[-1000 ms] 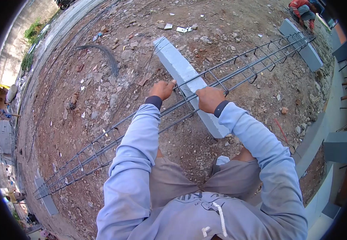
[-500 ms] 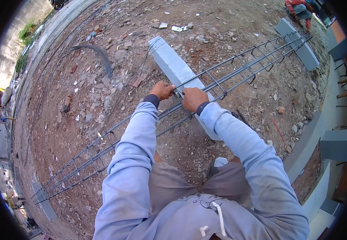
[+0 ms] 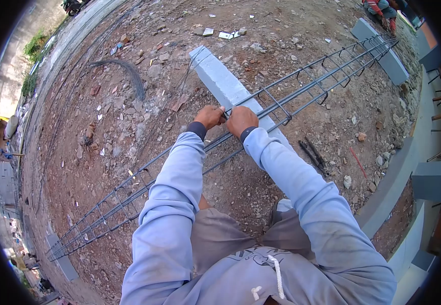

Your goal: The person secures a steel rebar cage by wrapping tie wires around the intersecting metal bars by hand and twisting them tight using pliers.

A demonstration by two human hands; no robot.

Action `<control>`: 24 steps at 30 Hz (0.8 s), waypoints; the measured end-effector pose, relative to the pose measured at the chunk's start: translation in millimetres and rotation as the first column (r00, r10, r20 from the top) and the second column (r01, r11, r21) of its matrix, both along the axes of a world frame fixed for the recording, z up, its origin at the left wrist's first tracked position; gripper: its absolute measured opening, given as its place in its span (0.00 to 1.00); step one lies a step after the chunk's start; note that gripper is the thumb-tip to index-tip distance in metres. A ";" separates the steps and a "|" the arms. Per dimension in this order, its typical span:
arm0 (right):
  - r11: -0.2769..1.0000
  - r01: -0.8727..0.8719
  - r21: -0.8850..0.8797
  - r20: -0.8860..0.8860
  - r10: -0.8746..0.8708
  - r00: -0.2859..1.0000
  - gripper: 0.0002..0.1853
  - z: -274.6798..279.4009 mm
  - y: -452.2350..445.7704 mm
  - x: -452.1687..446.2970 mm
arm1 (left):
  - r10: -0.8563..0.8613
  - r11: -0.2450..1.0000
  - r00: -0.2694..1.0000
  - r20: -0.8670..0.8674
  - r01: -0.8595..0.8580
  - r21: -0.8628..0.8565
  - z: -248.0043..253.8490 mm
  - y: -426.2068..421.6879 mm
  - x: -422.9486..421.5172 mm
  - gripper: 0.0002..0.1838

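A long steel rebar cage [image 3: 312, 84] runs diagonally across the view, resting over a pale grey block beam [image 3: 220, 79]. My left hand [image 3: 210, 117] is closed at the cage's upper bar, thumb and fingers pressed together. Right beside it, my right hand [image 3: 242, 121] is also closed, at the same bar over the beam. What the fingers of each hand pinch is too small and hidden to name. Several stirrups link the bars on both sides of my hands.
Grey blocks support the cage at the far right [image 3: 387, 56] and lower left [image 3: 64, 259]. Another person [image 3: 380, 9] crouches at the top right. Bundled wire [image 3: 129, 73] lies on rubble ground. Dark tool-like pieces [image 3: 313, 155] lie right of my arm.
My right hand has moved left along the cage until close beside my left hand. The dark pieces on the ground have come into view from behind my right sleeve.
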State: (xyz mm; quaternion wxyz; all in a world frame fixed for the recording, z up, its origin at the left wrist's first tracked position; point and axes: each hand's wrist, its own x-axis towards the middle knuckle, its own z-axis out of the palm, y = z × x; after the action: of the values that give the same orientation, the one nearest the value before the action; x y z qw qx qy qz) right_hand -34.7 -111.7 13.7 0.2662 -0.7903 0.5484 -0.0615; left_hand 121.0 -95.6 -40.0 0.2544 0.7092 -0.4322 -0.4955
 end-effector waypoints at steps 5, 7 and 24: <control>0.992 0.061 0.113 -0.005 -0.060 0.998 0.14 9.0 -5.8 6.7 | -0.016 1.000 1.000 0.000 0.016 -0.014 -6.9 0.8 4.6 0.22; 0.982 0.085 0.169 0.000 -0.086 0.996 0.14 8.4 -10.4 8.5 | -0.016 1.000 1.000 -0.024 0.016 -0.018 -5.9 1.3 3.9 0.21; 0.961 0.145 0.234 0.038 -0.158 0.987 0.16 -1.6 -20.2 8.2 | -0.088 0.992 0.996 0.015 0.087 0.090 10.5 -4.6 7.8 0.18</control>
State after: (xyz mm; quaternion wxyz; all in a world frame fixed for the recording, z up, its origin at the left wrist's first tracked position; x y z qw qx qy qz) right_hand -26.5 -131.9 12.1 0.3658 -0.7078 0.6030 -0.0401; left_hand 128.7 -100.2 -29.5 0.1965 0.7048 -0.4428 -0.5183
